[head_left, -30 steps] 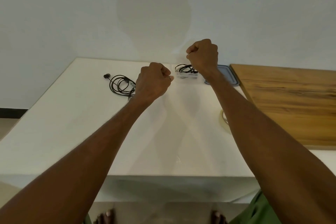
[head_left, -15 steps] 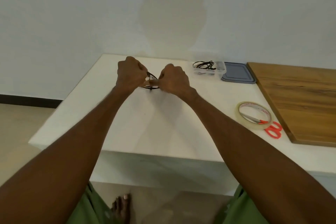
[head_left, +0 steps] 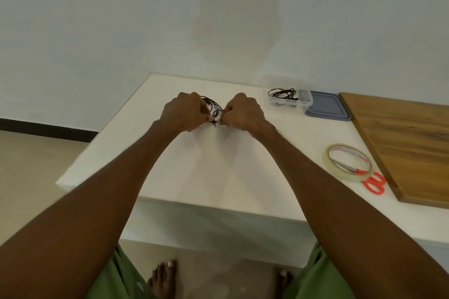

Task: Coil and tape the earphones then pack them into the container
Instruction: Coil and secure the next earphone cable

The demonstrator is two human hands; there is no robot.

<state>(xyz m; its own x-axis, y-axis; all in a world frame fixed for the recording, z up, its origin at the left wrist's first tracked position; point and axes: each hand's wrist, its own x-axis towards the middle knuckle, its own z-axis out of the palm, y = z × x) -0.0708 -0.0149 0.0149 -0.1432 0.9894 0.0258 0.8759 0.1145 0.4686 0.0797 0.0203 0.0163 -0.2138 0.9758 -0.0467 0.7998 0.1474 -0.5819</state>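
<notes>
Holding black earphones [head_left: 214, 110], caught between left hand [head_left: 184, 111] and right hand [head_left: 243, 114] — each grip curled tight on them

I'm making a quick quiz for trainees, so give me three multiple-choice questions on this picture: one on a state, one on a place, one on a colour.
1. The unpacked earphones are: A. gripped by the left hand and the right hand; B. lying untouched on the table; C. inside the container.
2. The lid lies: A. shut on the container; B. in the left hand; C. on the table, right of the container.
3. The scissors' handles are: A. blue; B. orange; C. green.
Answers: 1 A, both hands' fingers curl round them. 2 C, it lies flat beside the open container. 3 B, both loops show orange.
</notes>
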